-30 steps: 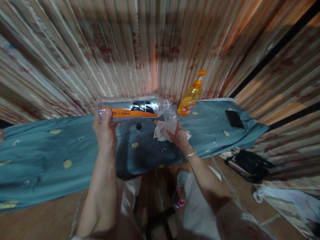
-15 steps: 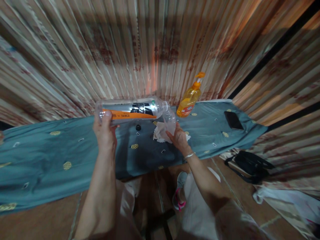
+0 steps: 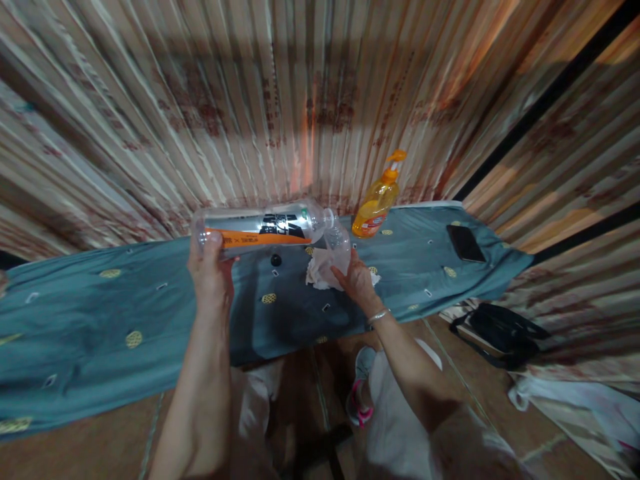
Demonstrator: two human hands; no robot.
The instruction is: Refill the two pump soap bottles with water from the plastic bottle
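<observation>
My left hand [image 3: 211, 270] is wrapped round the base end of a large clear plastic bottle [image 3: 260, 228] with an orange, silver and black label. The bottle lies nearly level in the air, its uncapped mouth pointing right. At that mouth is the rim of a clear plastic cup [image 3: 338, 247], tilted toward the bottle and gripped by my right hand [image 3: 359, 280]. I cannot make out any liquid passing between them. Beneath the cup, crumpled white tissue [image 3: 320, 270] lies on the cloth. A small black cap [image 3: 275, 260] sits below the bottle.
An orange pump bottle [image 3: 375, 207] stands behind my right hand. Farther right, a black phone [image 3: 465, 243] lies on the teal patterned cloth [image 3: 165, 313] over the table. A pleated curtain [image 3: 240, 120] hangs behind. On the floor at right is a black bag [image 3: 500, 333].
Both hands keep their holds on the bottle and the cup. The bottle sits slightly lower in view, and the whole view has shifted a little.
</observation>
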